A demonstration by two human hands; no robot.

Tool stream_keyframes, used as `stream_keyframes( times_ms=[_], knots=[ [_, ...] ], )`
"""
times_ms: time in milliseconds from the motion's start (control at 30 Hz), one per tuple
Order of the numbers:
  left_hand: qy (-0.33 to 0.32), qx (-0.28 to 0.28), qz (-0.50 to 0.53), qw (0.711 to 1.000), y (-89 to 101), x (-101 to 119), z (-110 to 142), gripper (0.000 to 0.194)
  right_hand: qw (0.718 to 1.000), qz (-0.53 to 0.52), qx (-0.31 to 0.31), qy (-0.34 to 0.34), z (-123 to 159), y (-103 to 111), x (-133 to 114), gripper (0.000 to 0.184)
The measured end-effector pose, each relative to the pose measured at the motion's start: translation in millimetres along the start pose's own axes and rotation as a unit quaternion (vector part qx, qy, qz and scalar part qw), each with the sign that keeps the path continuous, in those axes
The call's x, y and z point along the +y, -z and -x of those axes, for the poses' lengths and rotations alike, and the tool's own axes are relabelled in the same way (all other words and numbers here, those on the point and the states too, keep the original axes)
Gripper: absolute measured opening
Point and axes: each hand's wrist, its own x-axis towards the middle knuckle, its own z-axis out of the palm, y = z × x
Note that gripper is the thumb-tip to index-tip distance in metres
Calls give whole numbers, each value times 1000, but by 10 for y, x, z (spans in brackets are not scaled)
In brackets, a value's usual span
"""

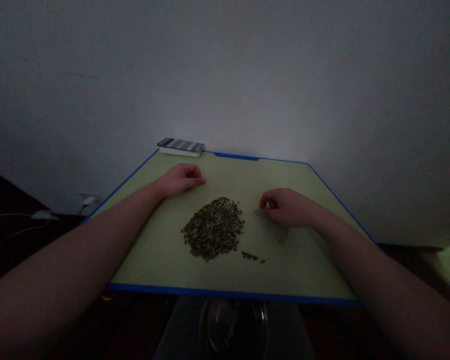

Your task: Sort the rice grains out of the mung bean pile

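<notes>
1. The left hand [182, 180] rests on its side on the tabletop, fingers curled loosely and nearly closed, and holds nothing. It lies just beyond the grains, at the far left of them.
2. The right hand [287, 207] is curled over a clear plastic half-round piece [272, 227], probably a protractor, with its fingertips [265, 201] on the piece's upper end. It may be gripping the piece, but the thumb is hidden, so the view cannot settle that.
3. The plastic piece lies tilted low against the tabletop, its lower end free of the hand, just right of the grains and not touching them.
4. A loose heap of small dark green grains [213, 229], possibly mung beans, sits mid-table between the hands, thin at its edges. A short trail of stray grains [249, 256] lies nearer the person, off its lower right.
5. The pale green tabletop has a blue edge [232, 292]. A phone [180, 145] lies on a white box at the far left corner, and a clear glass bowl [232, 327] shows below the near edge.
</notes>
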Motion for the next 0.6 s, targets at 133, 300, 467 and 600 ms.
stream_keyframes(
  times_ms=[133,300,467,600],
  knots=[
    [-13,-2,0,1000,0,-11,-2,28,998,23,-6,-50,-26,93,234,26],
    [-7,-1,2,1000,-3,-16,4,28,997,38,-6,-61,-30,178,468,25],
    [-3,-5,12,1000,-6,-6,2,28,999,2,-21,34,12,112,360,25],
    [-4,-5,13,1000,-1,-8,-3,27,990,-34,-61,126,84,6,45,25]
  ],
)
